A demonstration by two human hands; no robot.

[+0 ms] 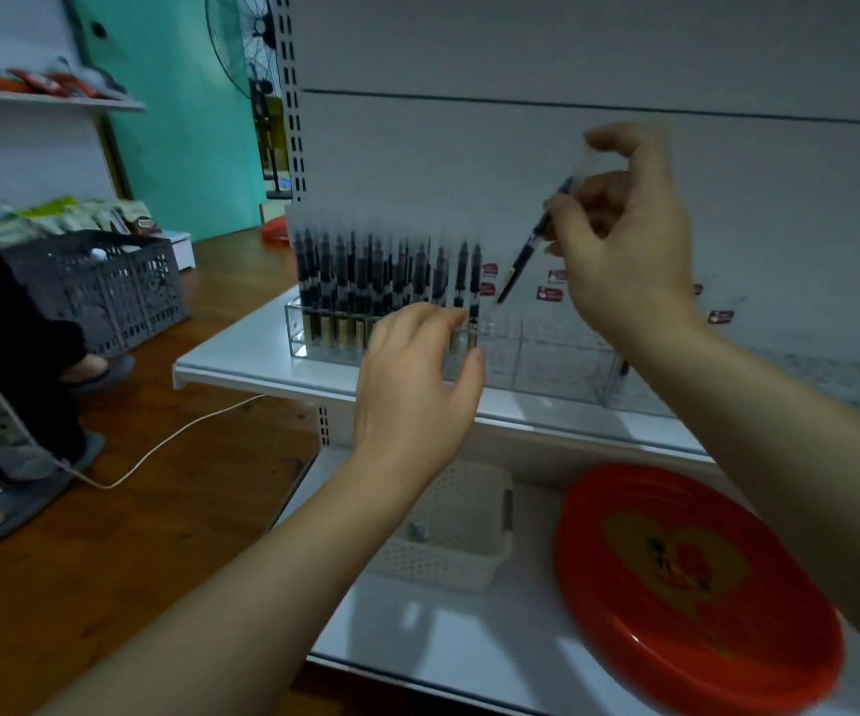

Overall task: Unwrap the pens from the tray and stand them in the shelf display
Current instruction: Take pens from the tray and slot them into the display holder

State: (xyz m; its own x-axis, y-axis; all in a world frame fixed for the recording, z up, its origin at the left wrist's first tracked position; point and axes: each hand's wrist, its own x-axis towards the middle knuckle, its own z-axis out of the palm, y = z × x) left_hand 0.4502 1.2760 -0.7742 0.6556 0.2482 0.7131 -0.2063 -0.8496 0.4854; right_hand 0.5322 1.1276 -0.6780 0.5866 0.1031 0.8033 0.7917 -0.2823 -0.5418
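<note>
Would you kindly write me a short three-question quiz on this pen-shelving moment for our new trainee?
1. True or false: the right hand holds a pen tilted above the clear display.
2. Where does the red tray lie? A) on the floor B) on the lower shelf, right of the white basket C) on top of the display
3. Fill in: the standing pens fill the display's ____ end.

Key: 1 true; 2 B; 3 left
</note>
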